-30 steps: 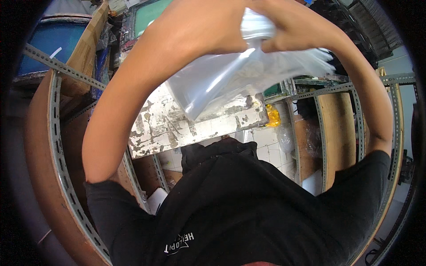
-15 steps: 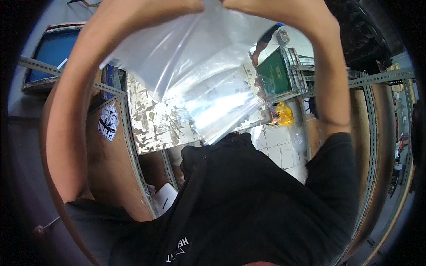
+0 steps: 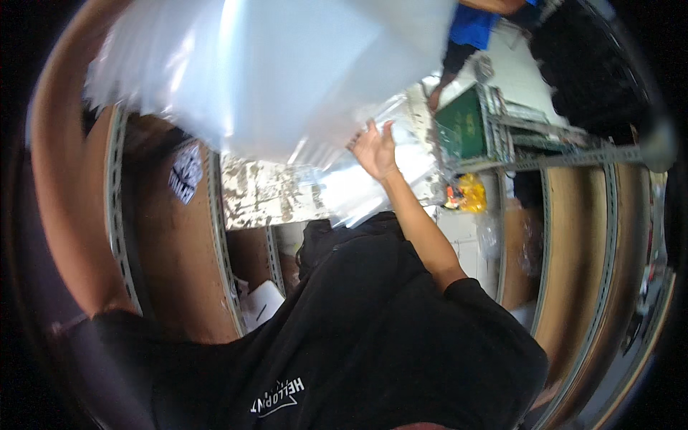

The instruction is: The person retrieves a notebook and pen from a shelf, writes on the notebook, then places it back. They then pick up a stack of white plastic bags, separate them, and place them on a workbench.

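A large clear plastic sheet (image 3: 287, 72), smeared by motion, spreads across the top of the view. My left forearm rises along the left side and leaves the picture at the top, so the left hand itself is out of sight. Its hold on the sheet cannot be seen. Over the table's middle, my right hand (image 3: 375, 152) is open, fingers apart, at the sheet's lower edge; whether it touches the plastic is unclear. Beneath it lies more shiny clear plastic (image 3: 351, 192), on a worn white table (image 3: 261, 190) with flaking paint.
Metal-framed wooden shelves stand left (image 3: 172, 258) and right (image 3: 573, 236) of me. At the right are a green framed panel (image 3: 461, 125) and a yellow plastic bag (image 3: 471, 193). Another person in a blue top (image 3: 473, 27) is at the upper right.
My right hand has come down from the top of the view to the table's middle. The large sheet has swung up and left, along with my left arm.
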Available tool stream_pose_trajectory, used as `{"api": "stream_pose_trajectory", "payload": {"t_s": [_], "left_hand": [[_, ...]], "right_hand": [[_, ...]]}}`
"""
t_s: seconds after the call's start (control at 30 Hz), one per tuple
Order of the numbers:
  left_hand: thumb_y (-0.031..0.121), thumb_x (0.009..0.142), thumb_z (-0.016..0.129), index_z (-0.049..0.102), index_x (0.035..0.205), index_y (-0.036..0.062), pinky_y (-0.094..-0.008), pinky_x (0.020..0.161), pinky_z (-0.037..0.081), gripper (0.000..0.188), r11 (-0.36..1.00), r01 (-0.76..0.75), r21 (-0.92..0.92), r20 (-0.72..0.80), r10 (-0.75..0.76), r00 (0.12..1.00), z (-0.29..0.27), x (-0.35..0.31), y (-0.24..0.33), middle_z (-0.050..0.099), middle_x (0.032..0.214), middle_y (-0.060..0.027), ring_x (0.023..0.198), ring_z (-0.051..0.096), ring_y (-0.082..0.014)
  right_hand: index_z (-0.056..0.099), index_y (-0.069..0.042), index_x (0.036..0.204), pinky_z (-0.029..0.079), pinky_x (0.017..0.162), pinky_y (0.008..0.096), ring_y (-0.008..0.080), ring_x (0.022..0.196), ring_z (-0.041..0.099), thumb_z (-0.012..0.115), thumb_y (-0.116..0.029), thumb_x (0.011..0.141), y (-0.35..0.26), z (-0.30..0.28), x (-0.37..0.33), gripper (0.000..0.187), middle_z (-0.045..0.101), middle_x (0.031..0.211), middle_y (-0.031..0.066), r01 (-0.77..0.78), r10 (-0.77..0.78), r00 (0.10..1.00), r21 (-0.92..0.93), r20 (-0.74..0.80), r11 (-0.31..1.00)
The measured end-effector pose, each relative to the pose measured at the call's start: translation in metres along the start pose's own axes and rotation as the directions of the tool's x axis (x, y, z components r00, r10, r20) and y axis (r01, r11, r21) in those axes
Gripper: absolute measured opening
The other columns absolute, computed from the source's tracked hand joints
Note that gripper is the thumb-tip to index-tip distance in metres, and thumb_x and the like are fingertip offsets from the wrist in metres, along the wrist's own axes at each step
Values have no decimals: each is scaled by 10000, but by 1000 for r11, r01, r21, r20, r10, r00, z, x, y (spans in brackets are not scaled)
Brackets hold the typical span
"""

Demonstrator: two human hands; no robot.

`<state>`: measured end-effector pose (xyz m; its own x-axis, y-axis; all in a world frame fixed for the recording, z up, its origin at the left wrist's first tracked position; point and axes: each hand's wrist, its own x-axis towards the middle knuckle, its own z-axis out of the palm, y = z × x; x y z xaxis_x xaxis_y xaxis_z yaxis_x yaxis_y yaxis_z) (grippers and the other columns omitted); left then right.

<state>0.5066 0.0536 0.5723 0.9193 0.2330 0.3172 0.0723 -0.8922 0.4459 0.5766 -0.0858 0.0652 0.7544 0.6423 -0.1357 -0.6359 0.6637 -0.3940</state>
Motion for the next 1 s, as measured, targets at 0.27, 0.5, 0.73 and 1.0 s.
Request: {"api": "stream_pose_trajectory", "payload": {"t_s": [0.27, 0.5, 0.73, 1.0], "left_hand": [[196, 784, 823, 734, 1218, 34, -360, 882, 573, 472, 922, 358, -149, -2, -363, 932, 17, -86, -211, 772, 1047, -139, 932, 724, -235], [143, 814, 815, 733, 1106, -56, -317, 757, 575, 363, 397, 684, -612, -145, -907, 396, 88, -360, -358, 763, 969, -113, 852, 719, -173], [313, 820, 831, 630, 1339, -48, -376, 927, 543, 663, -121, 397, -910, 96, -992, -81, 94, -620, -466, 694, 1201, -137, 1053, 674, -248], [433, 839, 795, 611, 1359, -26, -422, 1012, 512, 718, -313, 427, -848, 293, -949, -115, 95, -750, -543, 664, 1279, -124, 1135, 641, -298]], "right_hand": [[569, 56, 1331, 546, 1046, 470, 299, 1186, 660, 730, -1, 869, -14, -7, 22, 492, 676, 1263, 173, -102, 98, 995, -240, -29, 965], [634, 55, 1260, 588, 918, 385, 276, 1004, 716, 761, -16, 838, 93, 78, 49, 447, 721, 1119, 143, -355, 459, 883, -781, -100, 513], [694, 82, 1171, 593, 892, 388, 285, 967, 737, 772, -117, 807, 317, 196, 96, 423, 746, 1049, 217, -222, 810, 587, -964, -10, 148], [682, -38, 1251, 533, 1010, 486, 380, 1186, 652, 794, -314, 754, 549, 173, 124, 580, 686, 1230, 252, 203, 789, 613, -959, -34, -199]]}}
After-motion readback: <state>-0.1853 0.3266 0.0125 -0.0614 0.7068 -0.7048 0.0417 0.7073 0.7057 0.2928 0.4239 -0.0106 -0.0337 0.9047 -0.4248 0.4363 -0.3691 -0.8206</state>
